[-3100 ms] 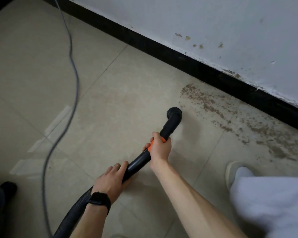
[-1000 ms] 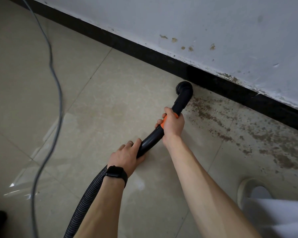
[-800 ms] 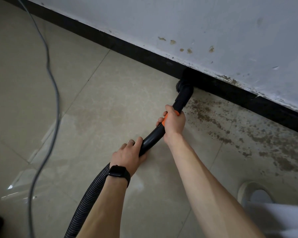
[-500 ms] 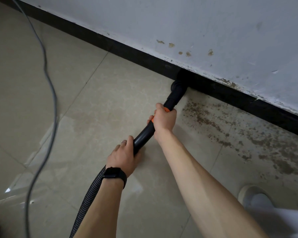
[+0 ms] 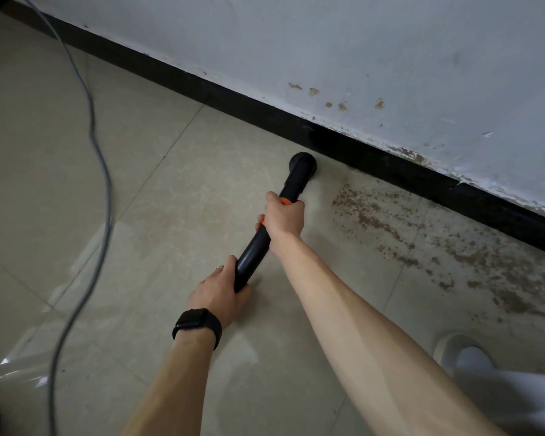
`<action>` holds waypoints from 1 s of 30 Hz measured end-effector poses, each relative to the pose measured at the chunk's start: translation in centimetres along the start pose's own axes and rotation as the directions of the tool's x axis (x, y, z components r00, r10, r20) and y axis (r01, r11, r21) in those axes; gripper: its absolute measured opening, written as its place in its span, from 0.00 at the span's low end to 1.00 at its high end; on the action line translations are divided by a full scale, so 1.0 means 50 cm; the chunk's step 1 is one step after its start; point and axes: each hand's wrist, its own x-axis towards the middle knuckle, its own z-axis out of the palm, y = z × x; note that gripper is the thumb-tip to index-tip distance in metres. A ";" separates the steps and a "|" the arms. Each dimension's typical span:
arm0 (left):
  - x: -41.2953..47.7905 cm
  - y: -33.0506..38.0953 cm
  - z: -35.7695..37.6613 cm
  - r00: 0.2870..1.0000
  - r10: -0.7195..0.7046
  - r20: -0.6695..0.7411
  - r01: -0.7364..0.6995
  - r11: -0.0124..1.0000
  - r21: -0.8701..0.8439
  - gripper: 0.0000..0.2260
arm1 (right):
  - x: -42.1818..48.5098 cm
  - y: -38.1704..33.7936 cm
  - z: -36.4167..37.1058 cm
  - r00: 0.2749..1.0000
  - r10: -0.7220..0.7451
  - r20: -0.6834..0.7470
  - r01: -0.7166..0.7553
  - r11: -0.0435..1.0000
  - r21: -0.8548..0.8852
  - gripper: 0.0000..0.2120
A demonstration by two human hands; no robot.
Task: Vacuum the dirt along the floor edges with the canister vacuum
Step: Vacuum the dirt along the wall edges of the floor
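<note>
One grey power cable (image 5: 101, 171) snakes down the left of your view, running over the beige floor tiles (image 5: 29, 152) from the top edge to the bottom edge. To its right is your left hand (image 5: 217, 294), with a black smartwatch (image 5: 197, 324) on the wrist, its screen dark, and a ring (image 5: 220, 267) on one finger. The fingers and thumb of that hand are curled round the lower end of the black vacuum wand (image 5: 255, 247). The wand slants up and to the right to your right hand (image 5: 285, 215), which is wrapped round it at an orange collar (image 5: 285, 201), knuckles up. Beyond that hand the wand ends in a round nozzle (image 5: 302, 163), set on the floor just beside the black skirting board (image 5: 390, 162) at the foot of the pale wall (image 5: 390, 58). The nozzle sits left of the dirt (image 5: 390, 221) and apart from it. The dirt is brown specks spread over the tiles along the skirting, thicker toward the right edge. On the wall above are a few brown stains (image 5: 328, 103) and chipped paint along its lower edge. In the lower right corner a pale shoe (image 5: 450, 347) rests on the tiles, with a white trouser leg (image 5: 516, 398) over it.
</note>
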 end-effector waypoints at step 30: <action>-0.211 -0.084 0.083 0.925 0.304 0.230 -0.349 0.917 0.193 0.16 | -0.176 0.179 -0.189 0.982 0.135 -0.129 -0.104 0.970 0.218 0.08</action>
